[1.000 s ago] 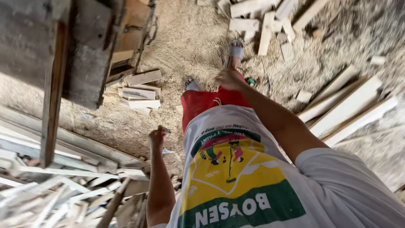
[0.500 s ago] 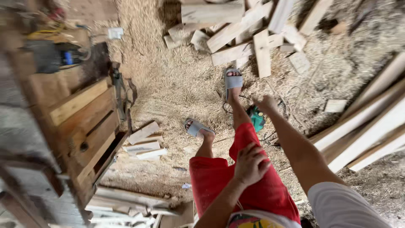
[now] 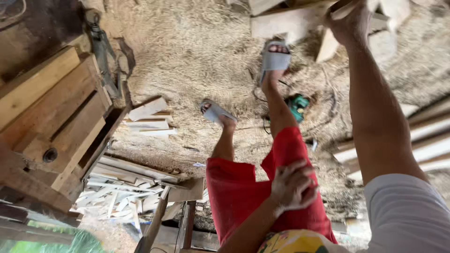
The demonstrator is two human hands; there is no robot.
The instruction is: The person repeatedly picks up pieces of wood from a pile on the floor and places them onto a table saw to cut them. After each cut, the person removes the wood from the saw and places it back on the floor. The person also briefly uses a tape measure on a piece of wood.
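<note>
Bending over the sawdust floor point(image 3: 187, 51), the right hand point(image 3: 349, 21) reaches a wood offcut point(image 3: 286, 21) in the pile; its fingers curl on it, grip unclear. Left hand point(image 3: 293, 185) rests loosely released on the red shorts point(image 3: 243, 187). Lifting needs firm closure.

Floor point(image 3: 187, 51) was matt, rough, covered w/ pale sawdust & shavings. Plank point(image 3: 286, 21) under the right hand point(image 3: 349, 21) was bare sawn wood, pale, unfinished, dull. Offcuts point(image 3: 147, 117) were the same raw light wood, w/ splintery edges. Wooden frame point(image 3: 51, 112) was darker, weathered timber w/ rough grain and a dull metal bolt. Shorts point(image 3: 253, 187) under the left hand point(image 3: 293, 185) were red cloth, matt, soft-looking. Sandals point(image 3: 275, 58) looked like grey rubber or plastic, smooth. Green tool point(image 3: 298, 105) had a plastic body w/ slight sheen.
</note>
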